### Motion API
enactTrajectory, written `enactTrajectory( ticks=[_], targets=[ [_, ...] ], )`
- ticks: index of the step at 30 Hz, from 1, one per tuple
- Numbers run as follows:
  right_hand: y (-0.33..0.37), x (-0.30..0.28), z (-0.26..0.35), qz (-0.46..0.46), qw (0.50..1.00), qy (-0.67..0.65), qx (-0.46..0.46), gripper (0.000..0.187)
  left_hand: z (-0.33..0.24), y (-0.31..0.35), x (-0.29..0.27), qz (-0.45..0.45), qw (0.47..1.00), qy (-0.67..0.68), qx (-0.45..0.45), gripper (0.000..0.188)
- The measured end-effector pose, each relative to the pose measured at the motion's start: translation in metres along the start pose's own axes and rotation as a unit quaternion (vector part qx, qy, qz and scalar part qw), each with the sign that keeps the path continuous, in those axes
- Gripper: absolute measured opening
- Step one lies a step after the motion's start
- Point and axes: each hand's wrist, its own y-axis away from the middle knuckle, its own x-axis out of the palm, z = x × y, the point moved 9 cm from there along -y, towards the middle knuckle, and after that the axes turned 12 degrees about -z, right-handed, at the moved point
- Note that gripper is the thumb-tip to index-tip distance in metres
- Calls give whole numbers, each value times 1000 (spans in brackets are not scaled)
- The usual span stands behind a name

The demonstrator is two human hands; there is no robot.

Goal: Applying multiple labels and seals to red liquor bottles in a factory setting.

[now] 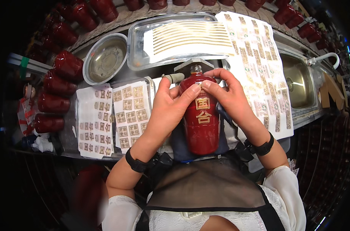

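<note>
A glossy dark red bottle (202,138) with gold characters down its front lies tilted back before me, its clear neck pointing away. My left hand (173,101) grips its left shoulder, the thumb pressed flat on the upper front. From the other side my right hand (233,99) holds the right shoulder, its thumb close to the left one. Both thumbtips meet around a small gold mark above the larger characters. A pale ribbed cover (174,78) appears to sit on a left fingertip. Beneath the bottle is a dark cloth (177,143).
Decal sheets (95,131) and gold square decals (129,115) lie at left. Beyond stand a metal bowl (105,57) and a tray (136,38) bearing a gold-striped sheet (190,36). Rightward are long decal sheets (259,77) and a sink (301,82). Red bottles (53,102) line the edges.
</note>
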Motion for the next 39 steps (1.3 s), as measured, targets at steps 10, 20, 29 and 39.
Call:
enactTrajectory(
  ticks=[10, 20, 29, 39],
  targets=[
    [-11, -21, -19, 20, 983, -143, 118, 30, -5, -6, 3, -11, 997, -68, -27, 44],
    [36, -38, 41, 5, 995, -87, -37, 49, 2, -4, 0, -6, 999, -35, -33, 47],
    [29, 7, 103, 48, 922, 171, -345, 22, 10, 46, -7, 43, 997, -11, 64, 52],
    [32, 15, 122, 68, 896, 174, -403, 22, 16, 44, -9, 34, 998, -18, 58, 53]
  ],
)
